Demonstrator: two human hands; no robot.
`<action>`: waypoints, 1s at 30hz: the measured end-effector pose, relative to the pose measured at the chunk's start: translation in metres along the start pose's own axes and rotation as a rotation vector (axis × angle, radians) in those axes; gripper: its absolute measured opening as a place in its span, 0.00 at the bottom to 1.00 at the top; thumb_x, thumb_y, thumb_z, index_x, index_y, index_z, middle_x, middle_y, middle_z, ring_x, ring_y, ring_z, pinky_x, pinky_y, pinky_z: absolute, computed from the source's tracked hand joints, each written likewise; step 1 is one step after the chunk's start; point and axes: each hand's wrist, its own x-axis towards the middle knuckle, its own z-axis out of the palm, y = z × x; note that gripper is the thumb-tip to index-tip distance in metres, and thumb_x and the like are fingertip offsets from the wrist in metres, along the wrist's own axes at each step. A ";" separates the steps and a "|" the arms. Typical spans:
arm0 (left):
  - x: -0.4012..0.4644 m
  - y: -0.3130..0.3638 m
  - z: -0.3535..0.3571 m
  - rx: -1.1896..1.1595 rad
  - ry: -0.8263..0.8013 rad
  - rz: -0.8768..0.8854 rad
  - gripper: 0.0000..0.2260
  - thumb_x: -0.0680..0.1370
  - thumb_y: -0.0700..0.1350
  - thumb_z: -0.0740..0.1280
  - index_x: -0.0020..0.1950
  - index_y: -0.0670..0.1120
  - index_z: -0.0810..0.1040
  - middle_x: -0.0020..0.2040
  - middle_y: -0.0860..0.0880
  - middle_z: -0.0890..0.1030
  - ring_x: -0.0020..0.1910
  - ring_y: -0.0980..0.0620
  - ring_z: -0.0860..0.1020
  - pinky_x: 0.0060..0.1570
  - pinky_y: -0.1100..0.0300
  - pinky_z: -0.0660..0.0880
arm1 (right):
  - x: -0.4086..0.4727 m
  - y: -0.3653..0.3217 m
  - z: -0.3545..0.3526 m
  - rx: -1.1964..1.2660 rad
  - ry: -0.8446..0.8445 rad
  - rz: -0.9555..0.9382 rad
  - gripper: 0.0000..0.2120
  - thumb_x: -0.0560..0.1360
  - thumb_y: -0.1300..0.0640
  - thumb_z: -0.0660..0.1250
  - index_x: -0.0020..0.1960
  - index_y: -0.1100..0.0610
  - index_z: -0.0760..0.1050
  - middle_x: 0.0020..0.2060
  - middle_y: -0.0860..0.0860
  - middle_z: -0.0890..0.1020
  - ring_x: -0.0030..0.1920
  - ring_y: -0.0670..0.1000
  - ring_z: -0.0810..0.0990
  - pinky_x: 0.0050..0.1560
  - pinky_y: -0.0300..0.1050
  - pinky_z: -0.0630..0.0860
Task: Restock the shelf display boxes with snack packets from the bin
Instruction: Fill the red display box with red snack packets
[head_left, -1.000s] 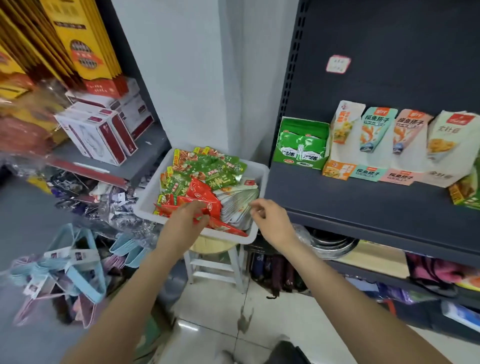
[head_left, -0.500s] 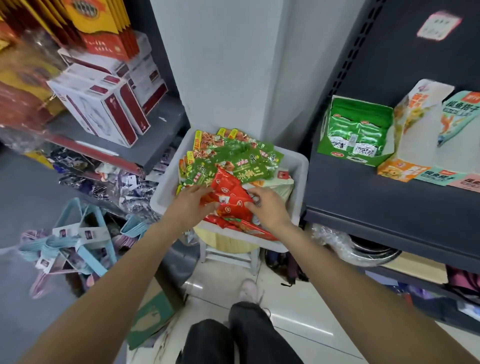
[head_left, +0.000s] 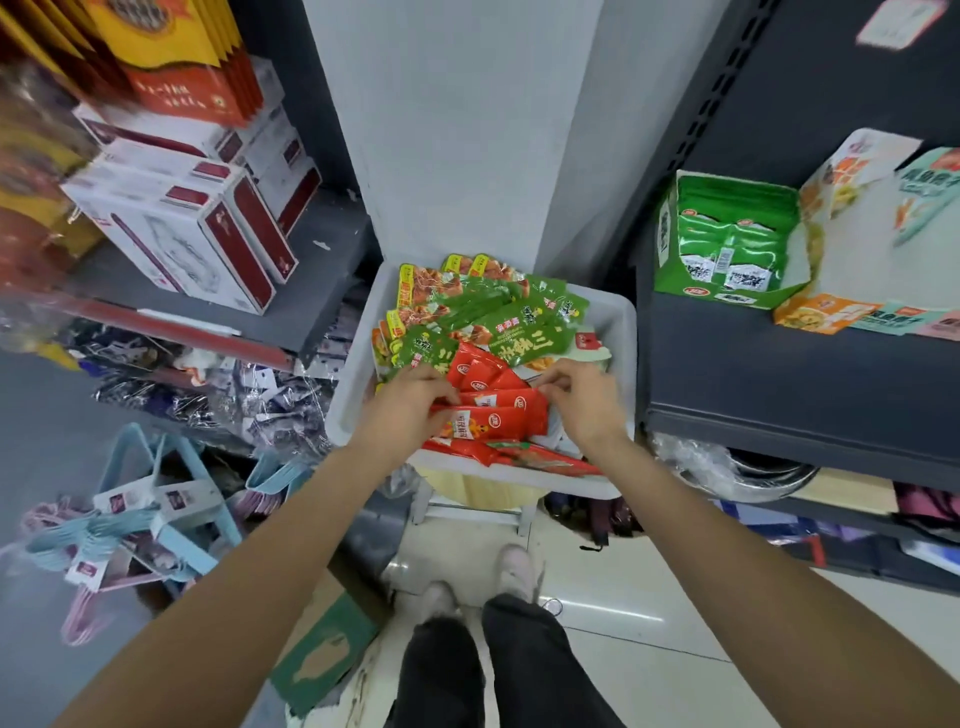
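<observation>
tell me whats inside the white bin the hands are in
The white bin holds green snack packets at the back and red snack packets in front, gathered by the left hand and right hand. Lower layers and the bin floor are covered.

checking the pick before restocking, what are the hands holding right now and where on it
Both hands grip the bunch of red snack packets in the bin: left hand at its left end, right hand at its right end.

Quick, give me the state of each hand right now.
Left hand: fingers curled onto the red snack packets in the bin, gripping them.
Right hand: fingers pinch the same bunch's other end.
</observation>
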 end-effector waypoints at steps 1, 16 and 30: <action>0.002 -0.001 -0.001 -0.006 0.007 0.007 0.07 0.74 0.45 0.70 0.51 0.47 0.82 0.52 0.50 0.77 0.53 0.49 0.74 0.54 0.48 0.74 | -0.001 -0.002 -0.001 0.031 0.027 0.000 0.07 0.76 0.62 0.65 0.43 0.53 0.77 0.44 0.51 0.83 0.46 0.49 0.80 0.50 0.46 0.76; 0.008 -0.007 -0.024 -0.105 0.024 -0.050 0.07 0.76 0.36 0.65 0.53 0.44 0.76 0.50 0.44 0.81 0.50 0.43 0.78 0.49 0.50 0.76 | -0.020 -0.017 -0.004 0.148 -0.062 0.151 0.14 0.70 0.65 0.72 0.55 0.61 0.77 0.47 0.55 0.83 0.45 0.49 0.79 0.51 0.44 0.76; 0.003 0.083 -0.052 -0.411 0.027 0.114 0.03 0.75 0.43 0.70 0.46 0.45 0.78 0.40 0.52 0.78 0.40 0.54 0.77 0.45 0.63 0.73 | -0.068 -0.043 -0.091 0.298 0.307 -0.080 0.01 0.73 0.57 0.70 0.43 0.52 0.80 0.35 0.44 0.82 0.37 0.41 0.81 0.43 0.37 0.78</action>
